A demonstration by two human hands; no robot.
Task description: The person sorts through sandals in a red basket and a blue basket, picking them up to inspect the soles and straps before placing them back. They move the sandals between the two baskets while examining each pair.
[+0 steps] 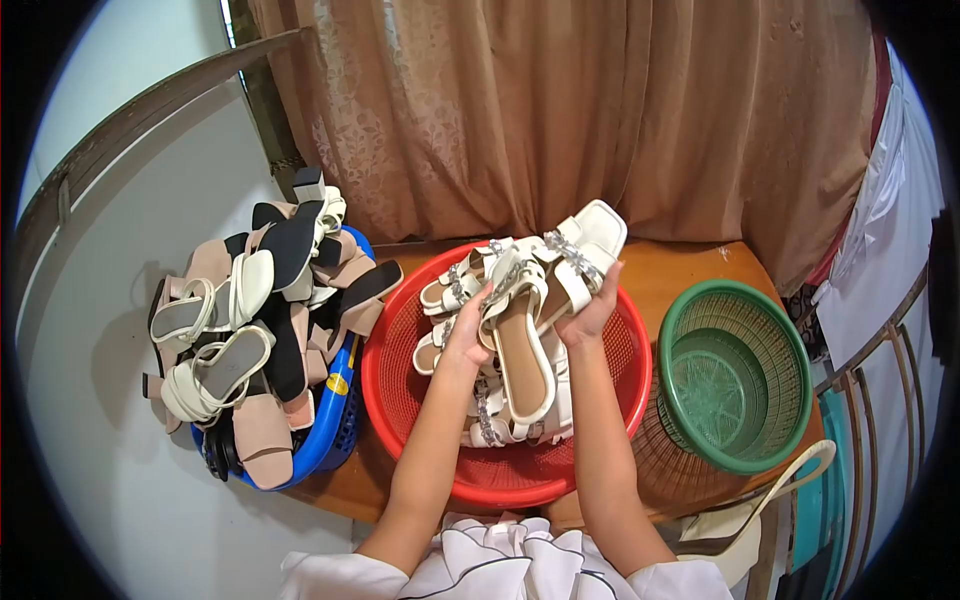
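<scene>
Presently, both bare hands are raised over the red basket (510,488), closed around a small bunch of white sandals (521,360) with glittering strap ornaments. Left hand (468,335): gripping the inner side of the bunch, thumb near the ornamented straps, other fingers largely hidden by the footwear. Right hand (590,318): gripping the outer side, close to a square-toed sandal (602,225); its fingertips are partly out of sight, so exact contact cannot be told. Position of held footwear: above the middle of the basket, with more white pairs (490,425) beneath; which straps touch those below cannot be told. Handling assessment: support from two sides seems sound for a loose, uneven bunch. Pressure is probably best carried by the soles and footbeds, since the ornaments look liable to catch on neighbouring straps or basket mesh. Level palms and an even, moderate squeeze should limit slipping; a hard squeeze might bend the straps or scuff the pale surfaces. Surroundings: blue basket (322,440) on the person's left, heaped with beige, black and white footwear; green basket (676,425) on the right, on the wooden table (690,262). Labels: yellow sticker (338,383) on the blue basket, marking too small to read. Brands: no legible lettering on the visible insoles.
</scene>
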